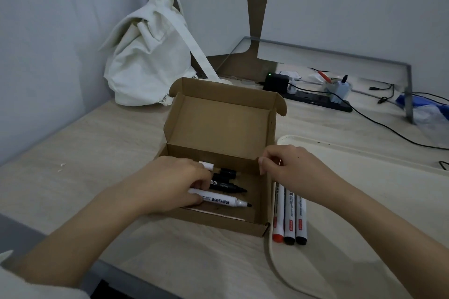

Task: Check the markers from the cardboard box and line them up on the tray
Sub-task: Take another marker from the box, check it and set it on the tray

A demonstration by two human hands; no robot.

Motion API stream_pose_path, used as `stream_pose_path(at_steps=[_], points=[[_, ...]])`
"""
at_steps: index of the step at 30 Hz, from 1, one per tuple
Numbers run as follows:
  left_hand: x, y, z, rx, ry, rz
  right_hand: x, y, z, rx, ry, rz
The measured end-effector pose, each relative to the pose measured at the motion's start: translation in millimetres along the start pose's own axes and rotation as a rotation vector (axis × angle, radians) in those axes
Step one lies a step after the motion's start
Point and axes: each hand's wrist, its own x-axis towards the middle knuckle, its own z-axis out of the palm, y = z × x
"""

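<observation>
An open cardboard box [220, 126] sits in the middle of the desk with its lid tipped back. Inside, my left hand [170, 182] grips a white marker [218, 199] with its black tip bare. A black marker [224, 185], a black cap [228, 173] and a white cap [206, 165] lie just behind it. My right hand [294, 167] pinches the box's right wall at its top edge. On the cream tray [364, 201] to the right, three capped white markers [289, 216] lie side by side: one red-capped, two black-capped.
A white canvas backpack [150, 56] leans in the back left corner. A black power strip [315, 101] with a charger and trailing cables runs along the back right, under a glass shelf [340, 60]. A blue plastic bag [427, 109] lies far right. The desk's front edge is close.
</observation>
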Motion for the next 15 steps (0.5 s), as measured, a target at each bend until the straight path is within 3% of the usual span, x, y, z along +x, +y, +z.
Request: stream_pose_path(at_steps=[8,15], points=[[-27,-24,-7,-0.363,0.340,-0.275,9,-8,10,-0.028,0.022,-0.053],[-28,-28,1,-0.590,0.433,-0.399,27,-35,25,-0.129,-0.030,-0.140]])
